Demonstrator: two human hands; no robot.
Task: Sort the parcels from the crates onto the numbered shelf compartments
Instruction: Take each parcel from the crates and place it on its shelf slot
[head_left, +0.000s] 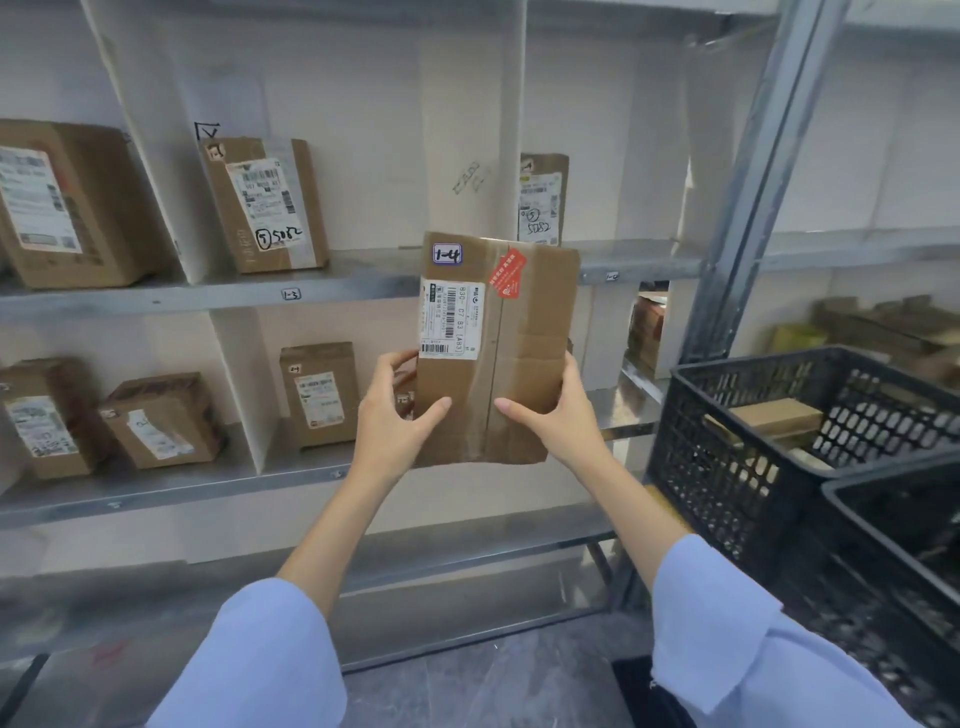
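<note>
The flat brown cardboard parcel (519, 332) is held upright in the air, in front of the grey metal shelf (208, 293) and touching none of its boards. Its face carries a white shipping label, a red sticker and a small tag handwritten "1-4". The left hand (397, 410) grips its lower left edge, with the thumb laid across the front and the fingers curled round behind. The right hand (553, 410) grips the lower right edge the same way, thumb on the front.

White dividers split the shelf into compartments. A small "1-3" tag (291, 294) sits on the upper board's edge, and above it stands a brown box marked "5 5082" (265, 205). A larger brown box (57, 202) fills the compartment to the left. A narrow parcel (540, 200) shows past the divider on the right. On the lower board stand three more labelled boxes.

To the right, a black plastic lattice crate (727, 467) holds several cardboard parcels (779, 418). A second black crate (893, 519) stands just in front of it; what it holds cannot be told.
</note>
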